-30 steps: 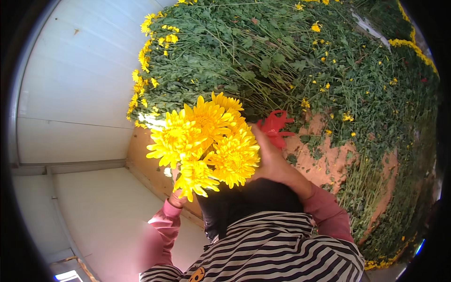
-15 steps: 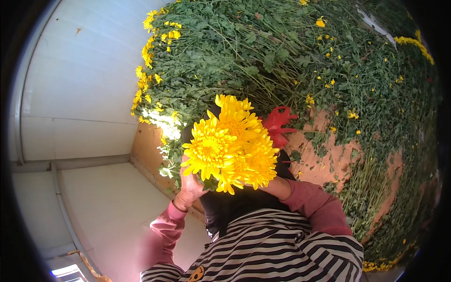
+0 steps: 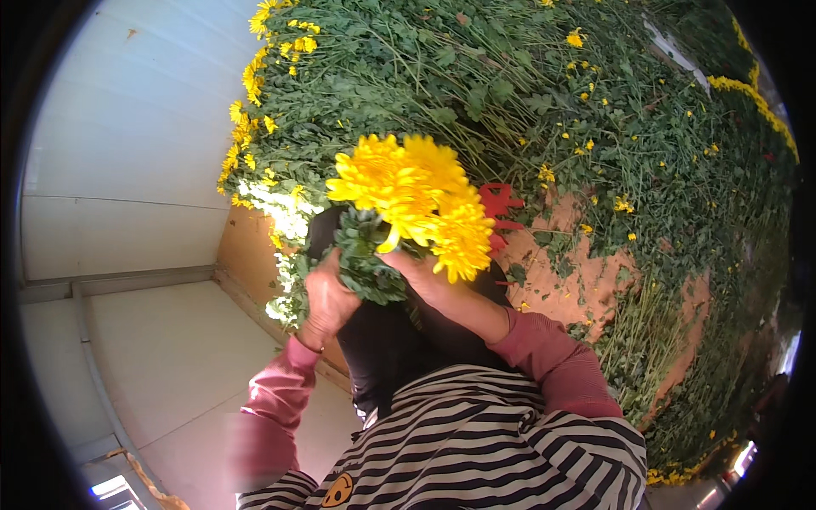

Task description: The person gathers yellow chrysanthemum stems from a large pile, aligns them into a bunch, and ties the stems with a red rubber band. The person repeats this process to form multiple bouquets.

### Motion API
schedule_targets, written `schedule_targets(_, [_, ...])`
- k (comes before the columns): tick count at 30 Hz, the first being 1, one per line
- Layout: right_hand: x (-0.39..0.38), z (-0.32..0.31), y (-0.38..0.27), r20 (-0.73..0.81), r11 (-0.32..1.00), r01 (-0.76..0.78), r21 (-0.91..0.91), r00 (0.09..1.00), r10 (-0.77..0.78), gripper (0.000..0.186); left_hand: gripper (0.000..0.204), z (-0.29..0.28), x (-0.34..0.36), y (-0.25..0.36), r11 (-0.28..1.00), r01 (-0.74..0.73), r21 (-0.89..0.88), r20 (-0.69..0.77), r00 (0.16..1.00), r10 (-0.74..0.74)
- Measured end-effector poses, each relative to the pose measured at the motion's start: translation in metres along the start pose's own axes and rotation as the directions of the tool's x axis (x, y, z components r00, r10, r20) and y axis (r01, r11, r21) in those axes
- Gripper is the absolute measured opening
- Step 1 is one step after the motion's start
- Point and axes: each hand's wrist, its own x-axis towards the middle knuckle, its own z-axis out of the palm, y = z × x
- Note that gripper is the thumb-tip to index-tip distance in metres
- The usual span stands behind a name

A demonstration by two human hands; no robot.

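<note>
A bunch of yellow chrysanthemums (image 3: 399,191) with dark green leaves is held up in front of my body, above my dark trousers. My left hand (image 3: 330,293) closes round its leafy side from the left. From the right, my right hand (image 3: 438,285) grips in just below the flower heads, its thumb side against the leaves (image 3: 370,263). The fingertips of both hands are hidden by leaves and blooms. Behind the bunch, to its right, lies a red plastic strip (image 3: 497,208), partly covered by the flowers.
A large heap of cut chrysanthemum stems (image 3: 425,76) spreads ahead and to the right, with yellow blooms along its left edge. A pale panel wall (image 3: 127,153) stands on the left. Brown ground (image 3: 578,263) strewn with leaves shows at right.
The flower heads have tipped away from me and moved up, baring the leaves beneath. My right hand has come into sight from behind the blooms. The view has shifted slightly.
</note>
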Motion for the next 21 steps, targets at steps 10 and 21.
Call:
schedule_targets(10, [-0.050,0.000,-0.121,0.646,0.945,-0.315,0.082,0.739,0.191,0.031,0.032,-0.054,0.022,-0.034,0.792,0.211,-0.573,-0.029,0.961,-0.277])
schedule_targets(21, [0.035,-0.057,-0.143,0.232,0.452,0.237,-0.860,0.970,-0.068,0.017,0.029,-0.056,0.024,-0.053,0.597,0.285,-0.750,0.076,0.933,-0.351])
